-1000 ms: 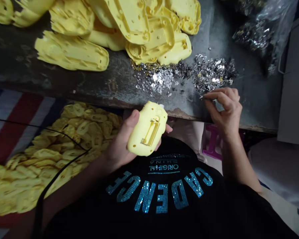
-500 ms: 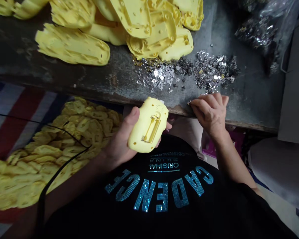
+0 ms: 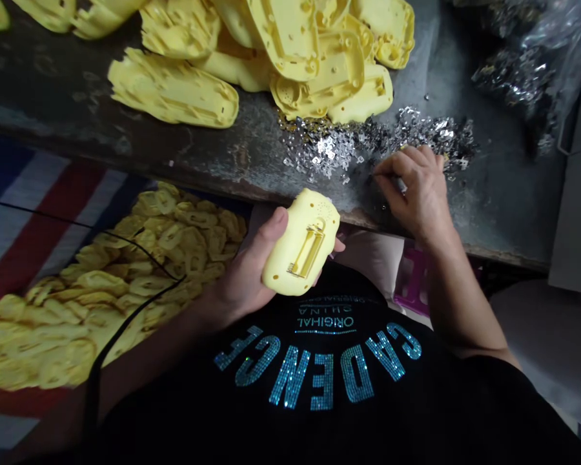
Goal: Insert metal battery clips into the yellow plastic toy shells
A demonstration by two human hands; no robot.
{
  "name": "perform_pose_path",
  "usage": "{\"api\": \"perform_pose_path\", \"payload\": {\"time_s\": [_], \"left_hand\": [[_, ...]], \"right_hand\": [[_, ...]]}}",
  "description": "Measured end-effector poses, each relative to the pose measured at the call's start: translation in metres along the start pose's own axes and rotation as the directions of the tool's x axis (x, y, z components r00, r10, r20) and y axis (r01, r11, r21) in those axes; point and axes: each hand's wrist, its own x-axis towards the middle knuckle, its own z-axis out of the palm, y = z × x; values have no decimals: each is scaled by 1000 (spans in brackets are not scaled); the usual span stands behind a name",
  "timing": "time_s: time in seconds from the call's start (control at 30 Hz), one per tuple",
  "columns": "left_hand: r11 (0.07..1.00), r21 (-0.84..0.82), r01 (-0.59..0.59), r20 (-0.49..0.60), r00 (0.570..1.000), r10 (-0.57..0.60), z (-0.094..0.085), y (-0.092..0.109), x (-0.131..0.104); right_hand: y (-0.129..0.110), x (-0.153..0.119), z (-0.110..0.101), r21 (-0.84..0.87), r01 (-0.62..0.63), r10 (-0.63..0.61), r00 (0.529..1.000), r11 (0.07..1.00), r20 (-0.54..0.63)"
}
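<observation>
My left hand [image 3: 252, 265] is wrapped around a yellow plastic toy shell [image 3: 290, 258], thumb along its side. The shell's outer back faces up, showing an uncovered battery compartment [image 3: 308, 252] with metal contacts at its ends, small speaker holes and screw holes. My right hand [image 3: 419, 190] is over the front part of the table, at the near edge of a heap of small shiny metal contact plates [image 3: 407, 129]. Its thumb and index finger are pinched together; what lies between the tips is too small to make out. More loose plates [image 3: 324, 152] are scattered to its left.
Several yellow shell halves [image 3: 314, 64] are piled on the dark worn table [image 3: 198, 152] beyond the plates. A clear bag of metal parts [image 3: 518, 81] lies at the back right. Left below, many yellow parts [image 3: 126, 278] cover striped sheeting; a black cable [image 3: 145, 252] crosses them.
My right hand has moved away from the table's front edge toward the metal plates. The left hand keeps hold of the toy shell. The whole view has shifted slightly.
</observation>
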Motion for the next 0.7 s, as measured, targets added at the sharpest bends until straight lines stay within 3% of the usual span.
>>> {"api": "perform_pose_path", "payload": {"time_s": [0.17,0.27,0.47,0.7], "left_hand": [[1000,-10,13,-16,1000,-13,-1,0,1],[999,-36,18,1,1000,-18,-1,-2,2],[1000,-13,20,-27,999,-20,1,-2,3],[1000,-7,15,-8,1000,-15,1,-2,1]], "right_hand": [[3,-5,-17,-4,8,-8,1000,1000,-29],[1,-7,-16,15,-1,2,999,1000,-49],[-4,0,2,-51,26,-25,1000,998,9],[2,8,-14,-93,77,-63,988,993,140]]}}
